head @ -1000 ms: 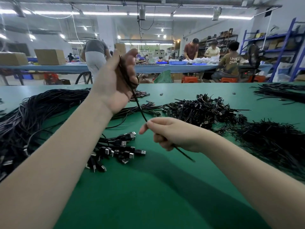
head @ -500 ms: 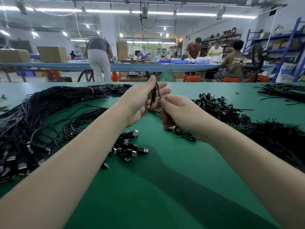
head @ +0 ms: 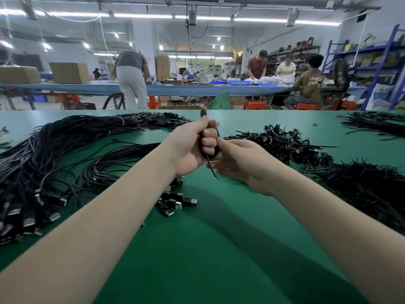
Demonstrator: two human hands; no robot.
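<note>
1. The black cable is bunched in a small loop, up above the plug pile and off the table.
2. The left hand curls its fingers tight round the loop.
3. The right hand, just beside the loop, pinches one strand.
4. The loose tail points down by the right hand, so that hand is nearer to wrap it.

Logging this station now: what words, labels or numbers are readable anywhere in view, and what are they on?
"UNKN OWN": two rows on the back of the brown shirt of the person seated at the far table.
Print on the shelf boxes: too blurred to read.
No legible marking on the black cable or the USB plugs.
</note>
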